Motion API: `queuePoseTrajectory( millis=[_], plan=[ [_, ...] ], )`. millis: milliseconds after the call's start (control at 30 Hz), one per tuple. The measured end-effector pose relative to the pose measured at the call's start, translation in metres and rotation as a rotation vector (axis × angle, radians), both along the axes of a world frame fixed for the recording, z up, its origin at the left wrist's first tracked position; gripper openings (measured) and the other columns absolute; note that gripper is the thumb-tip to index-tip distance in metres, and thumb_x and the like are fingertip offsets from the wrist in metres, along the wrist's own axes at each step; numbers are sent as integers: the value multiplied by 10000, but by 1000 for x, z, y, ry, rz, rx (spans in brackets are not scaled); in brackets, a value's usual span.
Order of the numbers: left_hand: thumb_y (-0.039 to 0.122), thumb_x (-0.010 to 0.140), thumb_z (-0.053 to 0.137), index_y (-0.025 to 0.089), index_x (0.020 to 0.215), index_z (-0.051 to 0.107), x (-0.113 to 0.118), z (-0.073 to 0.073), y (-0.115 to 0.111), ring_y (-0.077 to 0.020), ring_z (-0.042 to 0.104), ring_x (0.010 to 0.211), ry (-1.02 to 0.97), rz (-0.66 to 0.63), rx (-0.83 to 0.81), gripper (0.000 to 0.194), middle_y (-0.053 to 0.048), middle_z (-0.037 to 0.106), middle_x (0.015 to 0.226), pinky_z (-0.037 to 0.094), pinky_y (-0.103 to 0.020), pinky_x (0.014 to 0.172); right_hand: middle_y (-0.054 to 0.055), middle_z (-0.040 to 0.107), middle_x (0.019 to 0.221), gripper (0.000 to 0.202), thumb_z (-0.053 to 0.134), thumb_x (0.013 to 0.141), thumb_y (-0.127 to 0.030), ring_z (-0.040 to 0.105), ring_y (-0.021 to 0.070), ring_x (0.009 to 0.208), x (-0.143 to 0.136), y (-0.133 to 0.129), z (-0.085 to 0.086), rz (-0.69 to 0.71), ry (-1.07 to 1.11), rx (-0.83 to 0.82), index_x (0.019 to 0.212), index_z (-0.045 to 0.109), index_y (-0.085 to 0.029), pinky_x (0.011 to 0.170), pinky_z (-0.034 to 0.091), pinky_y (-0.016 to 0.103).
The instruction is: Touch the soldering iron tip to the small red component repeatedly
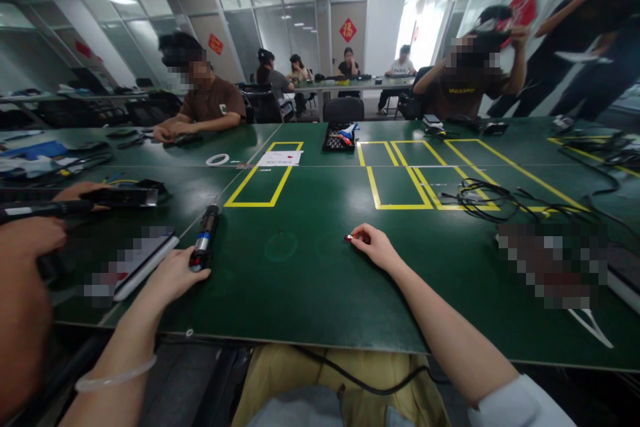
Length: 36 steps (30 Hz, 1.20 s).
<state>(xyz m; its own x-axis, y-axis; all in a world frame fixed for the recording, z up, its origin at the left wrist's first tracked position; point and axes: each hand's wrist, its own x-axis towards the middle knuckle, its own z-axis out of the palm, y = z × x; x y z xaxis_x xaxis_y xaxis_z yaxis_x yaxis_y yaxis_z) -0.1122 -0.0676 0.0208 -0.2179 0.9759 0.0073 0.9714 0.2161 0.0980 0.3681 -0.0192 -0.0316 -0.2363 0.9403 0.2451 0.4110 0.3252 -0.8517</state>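
Observation:
My left hand point(181, 272) rests on the green table point(300, 293) with its fingers around the lower end of a black cylindrical tool point(204, 237) that has a blue and silver band. The tool points away from me. Farther right, my right hand point(373, 245) pinches a small red and white piece point(349, 238) just above or on the tabletop; its exact shape is too small to tell. Faint round marks show on the table between both hands.
At the left, another person's hands point(47, 233) hold dark tools beside a tablet-like device point(145, 263). Yellow tape outlines point(250, 204), a black tray point(340, 145) and a white tape roll point(217, 159) lie farther back. Tangled black cables point(480, 197) are at the right.

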Motion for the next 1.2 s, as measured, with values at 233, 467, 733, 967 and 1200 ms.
queuePoseTrajectory(
  millis=[233,467,733,967,1200],
  plan=[
    [502,689,557,158,1212,531,86,3,13,-256,592,964,-18,-115,-44,627,-116,554,1096,468,-323,829,-7,590,728,180,598,799,-296,510,123,646,-3,0,1,22,33,13,923,608,-165,625,395,239],
    [440,695,600,197,1211,495,207,4,32,-249,576,957,-62,-326,-20,580,-113,509,1136,462,-320,787,-4,581,762,104,563,831,-280,490,124,659,-1,-3,3,64,24,70,858,598,-185,640,397,239],
    [372,663,654,182,1130,499,303,-2,49,-277,560,986,-179,-438,19,527,-133,495,1107,455,-338,768,9,565,808,50,545,836,-232,501,138,685,4,1,-4,39,-8,144,844,584,-200,669,419,254],
    [327,694,625,163,1180,462,329,-1,45,-312,533,1032,-195,-491,17,539,-165,476,1134,459,-373,777,5,538,793,34,572,822,-202,503,136,681,6,6,-8,33,-60,156,830,605,-201,675,412,259],
    [395,772,576,166,1210,451,336,-5,43,-300,511,1050,-172,-477,59,509,-162,478,1133,454,-364,788,25,583,792,119,583,840,-259,543,145,709,11,2,0,1,-32,142,833,683,-195,691,433,270]
  ],
)
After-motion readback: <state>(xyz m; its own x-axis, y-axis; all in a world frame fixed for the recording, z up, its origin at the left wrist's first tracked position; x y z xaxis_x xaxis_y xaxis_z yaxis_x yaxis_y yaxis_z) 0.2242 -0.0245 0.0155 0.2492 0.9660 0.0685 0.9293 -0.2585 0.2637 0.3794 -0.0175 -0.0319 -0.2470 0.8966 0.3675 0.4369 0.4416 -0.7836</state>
